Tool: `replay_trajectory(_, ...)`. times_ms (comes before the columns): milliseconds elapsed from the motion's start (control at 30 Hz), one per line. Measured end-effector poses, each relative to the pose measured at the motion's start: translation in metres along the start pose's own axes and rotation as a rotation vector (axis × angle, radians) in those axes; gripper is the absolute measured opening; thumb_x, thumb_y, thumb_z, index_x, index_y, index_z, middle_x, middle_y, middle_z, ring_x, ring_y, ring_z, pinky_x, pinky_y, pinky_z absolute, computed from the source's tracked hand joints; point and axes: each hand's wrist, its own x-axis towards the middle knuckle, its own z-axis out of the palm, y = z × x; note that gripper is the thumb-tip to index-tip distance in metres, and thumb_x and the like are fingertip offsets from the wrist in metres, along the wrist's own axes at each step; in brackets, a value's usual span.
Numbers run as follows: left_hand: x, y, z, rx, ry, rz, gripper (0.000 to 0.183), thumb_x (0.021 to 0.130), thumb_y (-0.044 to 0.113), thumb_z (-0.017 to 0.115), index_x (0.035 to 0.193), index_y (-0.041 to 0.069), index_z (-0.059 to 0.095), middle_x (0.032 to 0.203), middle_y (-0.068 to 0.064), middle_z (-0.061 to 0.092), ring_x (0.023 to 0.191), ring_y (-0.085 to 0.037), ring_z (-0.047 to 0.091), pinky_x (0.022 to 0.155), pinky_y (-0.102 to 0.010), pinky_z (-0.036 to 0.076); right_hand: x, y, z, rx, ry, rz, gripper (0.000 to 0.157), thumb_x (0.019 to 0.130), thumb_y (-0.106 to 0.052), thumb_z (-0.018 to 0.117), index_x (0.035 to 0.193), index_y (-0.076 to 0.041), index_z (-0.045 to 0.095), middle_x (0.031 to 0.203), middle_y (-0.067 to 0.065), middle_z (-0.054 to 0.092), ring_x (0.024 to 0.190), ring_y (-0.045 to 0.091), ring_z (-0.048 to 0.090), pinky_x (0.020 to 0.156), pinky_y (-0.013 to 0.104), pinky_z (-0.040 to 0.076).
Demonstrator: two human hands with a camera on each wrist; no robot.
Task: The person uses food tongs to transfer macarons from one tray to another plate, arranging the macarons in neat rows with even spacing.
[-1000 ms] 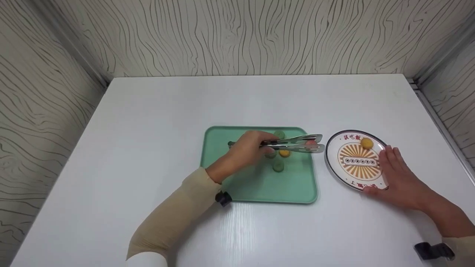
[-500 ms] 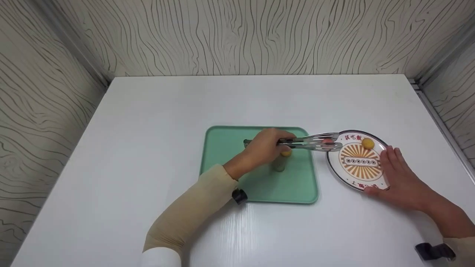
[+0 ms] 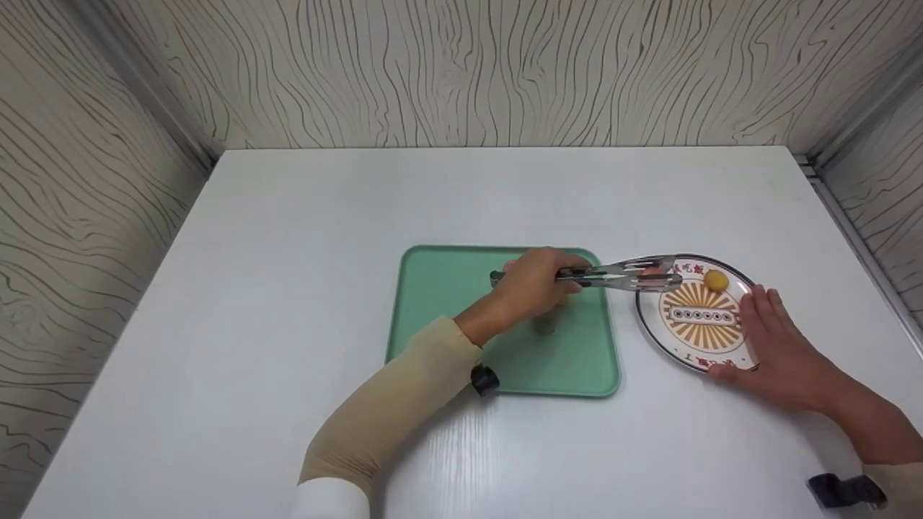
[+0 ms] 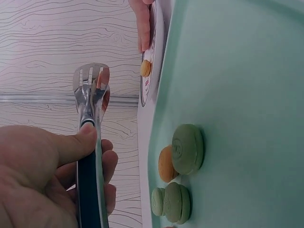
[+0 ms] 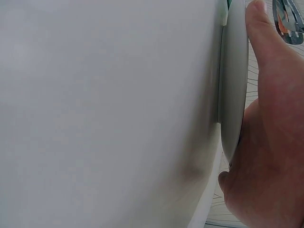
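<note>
My left hand [image 3: 533, 288] grips metal tongs [image 3: 620, 277] by their dark handles. Between the tong ends is a pinkish-red macaron [image 3: 652, 271], above the left rim of a round patterned plate [image 3: 650, 321]. A yellow macaron [image 3: 715, 280] lies near the plate's far right edge. My right hand [image 3: 782, 360] rests at the plate's right rim, fingers extended along it and thumb at the front edge. Under the left hand is a green tray [image 3: 447, 288]. The left wrist view shows green macarons [image 4: 187, 149] and a yellow-orange macaron [image 4: 166, 164] on it.
The white table [image 3: 288, 288] carries the tray in the middle and the plate to its right, with a narrow gap between them. Wood-patterned panels [image 3: 461, 72] stand along the back and both sides.
My left hand has moved right with the tongs, bringing the pinkish-red macaron from over the tray's right edge to above the plate's left rim. The right hand has stayed at the plate.
</note>
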Motion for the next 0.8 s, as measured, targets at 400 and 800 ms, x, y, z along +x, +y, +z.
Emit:
replay_trajectory(400,0.014,0.007,0.012,0.041,-0.004,0.011,0.028,0.097,0.012,0.070,0.125,0.014,0.073,0.118,0.004,0.072,0.099,-0.005,0.060,0.088,-0.018,0.047,0.000,0.000,-0.001,0.007,0.003,-0.006,0.120,0.090,-0.050,0.072,0.153,0.018,-0.004,0.160,0.039,-0.010,0.150,0.044,-0.023,0.110,0.023,-0.019)
replay_trajectory(800,0.030,0.018,0.024,0.040,-0.014,-0.061,0.031,0.097,0.016,0.070,0.128,0.020,0.073,0.118,0.011,0.071,0.100,0.001,0.059,0.089,-0.016,0.048,0.000,0.001,0.001,-0.002,0.011,-0.018,0.119,0.091,-0.049,0.072,0.154,0.018,-0.003,0.161,0.038,-0.011,0.150,0.043,-0.023,0.109,0.021,-0.020)
